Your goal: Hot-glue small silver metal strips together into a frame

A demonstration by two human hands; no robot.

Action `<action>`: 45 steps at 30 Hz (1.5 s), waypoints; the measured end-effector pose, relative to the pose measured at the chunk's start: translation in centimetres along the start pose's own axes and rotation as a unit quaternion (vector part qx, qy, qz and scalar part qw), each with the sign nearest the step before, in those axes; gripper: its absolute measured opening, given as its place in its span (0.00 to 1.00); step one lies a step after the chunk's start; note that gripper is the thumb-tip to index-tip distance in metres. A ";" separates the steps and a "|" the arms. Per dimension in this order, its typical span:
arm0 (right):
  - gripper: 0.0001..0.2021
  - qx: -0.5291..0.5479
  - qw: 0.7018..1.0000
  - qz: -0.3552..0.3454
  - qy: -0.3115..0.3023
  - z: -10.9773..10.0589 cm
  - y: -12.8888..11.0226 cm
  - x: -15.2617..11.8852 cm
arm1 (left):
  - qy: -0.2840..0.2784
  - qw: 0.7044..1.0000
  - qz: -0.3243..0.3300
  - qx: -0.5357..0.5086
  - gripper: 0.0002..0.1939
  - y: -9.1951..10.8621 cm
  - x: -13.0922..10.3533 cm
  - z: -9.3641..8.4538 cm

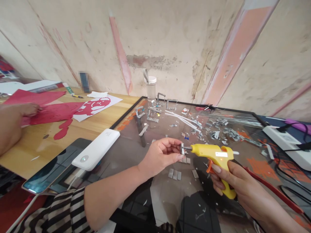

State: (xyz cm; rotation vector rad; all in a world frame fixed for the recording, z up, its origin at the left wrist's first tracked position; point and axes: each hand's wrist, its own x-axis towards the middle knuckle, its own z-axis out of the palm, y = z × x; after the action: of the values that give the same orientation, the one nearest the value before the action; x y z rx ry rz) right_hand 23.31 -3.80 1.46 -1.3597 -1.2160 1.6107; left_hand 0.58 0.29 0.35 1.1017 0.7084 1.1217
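Glue gun (206, 151) sits in the right hand (239, 181), clasped by its stiff, probably light handle (228, 188); the left hand (160, 153) pinches a small grey piece (182, 149) at the nozzle (188, 148); it looks fragile, best held by its edges; scraps (232, 133) crowd beyond, a power bank (97, 149) flanks left; room seems best upward.

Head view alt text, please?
The right hand holds a yellow hot glue gun, nozzle at a small grey piece pinched in the left hand. Grey scraps litter the dark tabletop beyond; at left, another person's hand lies on red paper.
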 end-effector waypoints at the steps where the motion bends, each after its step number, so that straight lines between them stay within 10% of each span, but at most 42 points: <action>1: 0.17 -0.001 1.000 0.001 0.000 0.0 0.0 0.0 | 0.003 1.000 0.001 -0.001 0.17 0.0 0.0 0.0; 45: 0.20 -0.086 0.996 -0.001 0.023 -0.5 -0.2 -0.3 | 0.018 0.999 0.000 0.030 0.18 0.5 0.0 -0.1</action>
State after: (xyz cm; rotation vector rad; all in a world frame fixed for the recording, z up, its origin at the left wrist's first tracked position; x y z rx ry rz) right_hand 23.80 -3.87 1.73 -1.4928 -1.3533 1.4930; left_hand 0.36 0.37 0.75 1.1349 0.7753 1.1288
